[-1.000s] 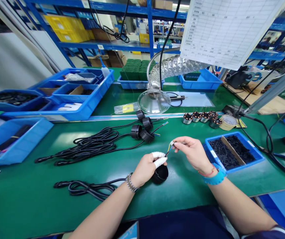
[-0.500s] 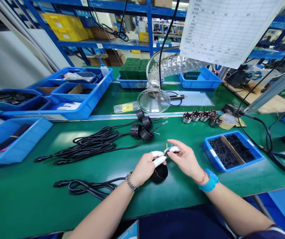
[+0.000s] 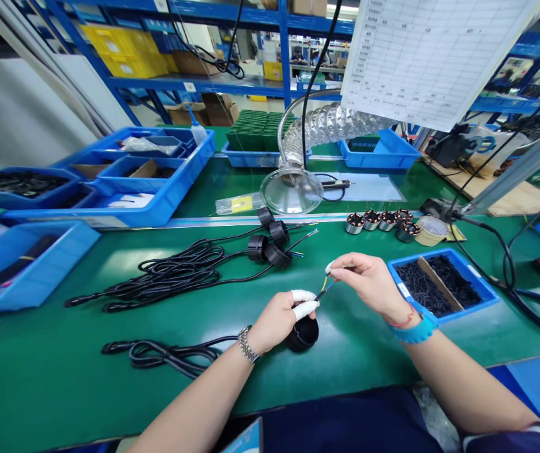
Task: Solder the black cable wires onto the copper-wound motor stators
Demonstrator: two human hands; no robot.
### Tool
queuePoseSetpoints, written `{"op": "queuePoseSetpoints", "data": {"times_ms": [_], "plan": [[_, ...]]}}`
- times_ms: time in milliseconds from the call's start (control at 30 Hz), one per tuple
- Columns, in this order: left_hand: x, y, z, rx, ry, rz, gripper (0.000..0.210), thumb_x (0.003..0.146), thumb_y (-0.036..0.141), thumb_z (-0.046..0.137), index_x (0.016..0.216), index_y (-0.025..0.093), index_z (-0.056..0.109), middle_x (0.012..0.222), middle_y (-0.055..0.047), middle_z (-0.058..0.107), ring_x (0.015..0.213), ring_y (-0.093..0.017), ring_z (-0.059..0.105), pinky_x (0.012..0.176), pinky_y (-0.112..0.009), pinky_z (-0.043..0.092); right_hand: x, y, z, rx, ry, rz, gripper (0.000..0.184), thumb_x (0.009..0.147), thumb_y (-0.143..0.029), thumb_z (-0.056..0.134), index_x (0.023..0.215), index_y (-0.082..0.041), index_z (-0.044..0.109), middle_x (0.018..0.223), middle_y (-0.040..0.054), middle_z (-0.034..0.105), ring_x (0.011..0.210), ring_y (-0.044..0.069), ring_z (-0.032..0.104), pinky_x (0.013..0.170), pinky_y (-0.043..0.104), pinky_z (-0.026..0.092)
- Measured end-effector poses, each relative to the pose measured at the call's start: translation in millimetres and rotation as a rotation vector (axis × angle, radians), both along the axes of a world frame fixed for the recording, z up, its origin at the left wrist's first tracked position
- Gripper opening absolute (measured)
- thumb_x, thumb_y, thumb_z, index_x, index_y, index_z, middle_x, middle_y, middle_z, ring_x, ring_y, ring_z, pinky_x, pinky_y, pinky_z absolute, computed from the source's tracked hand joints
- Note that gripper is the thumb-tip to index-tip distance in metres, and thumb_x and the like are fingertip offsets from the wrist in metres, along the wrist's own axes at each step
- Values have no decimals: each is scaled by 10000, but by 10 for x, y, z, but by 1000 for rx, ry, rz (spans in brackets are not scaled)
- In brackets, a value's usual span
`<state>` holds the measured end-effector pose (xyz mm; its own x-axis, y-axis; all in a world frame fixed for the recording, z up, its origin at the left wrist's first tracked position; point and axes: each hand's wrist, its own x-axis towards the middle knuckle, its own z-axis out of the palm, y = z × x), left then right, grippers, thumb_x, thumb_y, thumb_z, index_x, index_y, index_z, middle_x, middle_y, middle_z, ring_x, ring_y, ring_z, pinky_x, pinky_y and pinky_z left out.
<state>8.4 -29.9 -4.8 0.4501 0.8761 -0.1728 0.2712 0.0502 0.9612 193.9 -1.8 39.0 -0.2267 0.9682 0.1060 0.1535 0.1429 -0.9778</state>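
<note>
Inside counter (image 3: 62,377) front edge, left hand (image 3: 276,319) clasps cable (image 3: 319,297), right hand (image 3: 368,283) pinches yellow wire (image 3: 325,284): apparent wire-parting, next requiring steady hold.

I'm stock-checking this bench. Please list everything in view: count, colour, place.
Table: one, green, foreground
Trays: at least five, blue, left, back and right
Small pieces: many, black, divided tray at right
Boards: many, green, tray at back
Metal rings: five, silver and copper, right of centre
Tape roll: one, pale, beside the rings
Funnel: one, clear, back centre
Paper: one, white, upper right
Shelves: several, blue, background
Boxes: several, yellow, shelves
Caps: five, black, four centre, one nearer
Cables: several, black, left of centre
Wires: a few, yellow and blue visible, held cable's end
Watch: one, silver, left wrist
Wristband: one, blue, right wrist
Left hand: one, white finger covers, holding cable
Right hand: one, white finger cover, pinching wires
</note>
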Motion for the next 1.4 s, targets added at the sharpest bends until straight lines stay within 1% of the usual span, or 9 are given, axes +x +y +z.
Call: {"op": "queuePoseSetpoints", "data": {"times_ms": [500,633,767,933,1100,1167,1267,1333,1400], "plan": [[0,-4,-9,-2,0,-12,282,800,376,499,683,140,601,663,-1,576,618,-122,436,616,-230,317,50,-12,96,167,-248,64,127,755,-264,590,762,-151,647,767,27,669,699,128,597,667,252,470],[10,-1,17,-12,-3,-17,253,794,349,509,684,140,602,668,0,581,626,-123,449,623,-227,326,85,18,111,129,-291,94,115,762,-237,572,775,-148,644,777,28,666,716,125,593,682,249,462],[-6,-5,47,6,13,-30,250,794,346,511,688,143,609,679,0,583,638,-124,455,634,-227,331,157,62,126,-20,-193,187,179,744,-210,580,910,-147,598,830,36,657,749,125,599,686,247,469],[-41,2,40,42,33,-54,269,810,355,485,702,144,614,709,-11,593,668,-135,480,660,-238,349,109,39,-30,-143,-119,274,327,715,-186,603,1029,-167,515,777,5,633,704,108,588,649,233,468],[-47,-2,-20,99,81,-38,261,815,375,473,745,158,601,732,-15,600,711,-155,524,702,-258,393,-17,-101,-209,-90,-134,281,309,717,-186,600,1016,-157,529,766,-1,619,670,99,577,635,225,477],[-76,13,-52,156,145,116,280,815,408,466,845,164,600,799,-31,616,775,-176,549,763,-289,410,135,-179,-133,25,-235,237,305,761,-220,569,1059,-171,528,918,33,636,767,113,594,714,245,486],[-142,78,-118,328,290,414,414,807,454,462,1102,171,531,1011,-78,598,969,-228,532,902,-370,380,693,-363,94,273,-603,81,263,821,-230,498,1077,-204,552,1045,49,614,893,138,579,821,281,463],[-169,132,-169,464,414,424,544,787,471,486,1235,167,432,1119,-110,547,1065,-265,480,944,-423,356,1189,-521,208,389,-891,-29,237,838,-177,438,1026,-192,580,1033,68,609,964,166,549,875,319,433],[-163,166,-215,582,520,327,636,765,468,521,1296,159,357,1176,-132,501,1106,-292,441,952,-454,355,1652,-666,219,401,-1159,-82,233,819,-139,422,968,-177,597,974,86,610,930,193,549,823,340,455]]}}
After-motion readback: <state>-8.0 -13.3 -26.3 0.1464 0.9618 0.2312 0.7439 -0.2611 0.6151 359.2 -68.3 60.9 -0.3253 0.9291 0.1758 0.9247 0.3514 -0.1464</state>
